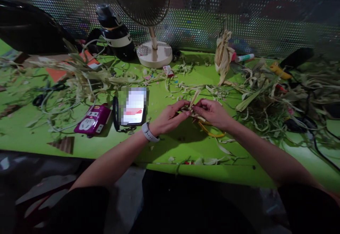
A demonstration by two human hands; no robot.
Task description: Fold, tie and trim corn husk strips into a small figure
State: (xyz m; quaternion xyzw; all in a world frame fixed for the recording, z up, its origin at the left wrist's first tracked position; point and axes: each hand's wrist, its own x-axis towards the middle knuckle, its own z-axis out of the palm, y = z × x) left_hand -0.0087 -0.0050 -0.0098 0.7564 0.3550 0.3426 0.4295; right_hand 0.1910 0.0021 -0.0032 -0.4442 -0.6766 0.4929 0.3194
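Over the green table, both my hands pinch a small piece of dried corn husk (194, 98), one strip of which sticks up between the fingers. My left hand (172, 116) closes on it from the left, a pale watch on its wrist. From the right, my right hand (211, 113) grips the same husk with thumb and fingers. Just below the right hand lies a yellow-handled tool (211, 130), partly hidden by that hand; its kind is unclear. A bundled corn-husk figure (222, 55) stands farther back.
A lit phone (134, 106) and a purple power adapter (92, 120) lie on the left. Behind them stand a dark bottle (117, 35) and a fan (154, 53). Husk scraps (255, 103) and cables cover the right side. A perforated metal panel (196, 25) borders the back.
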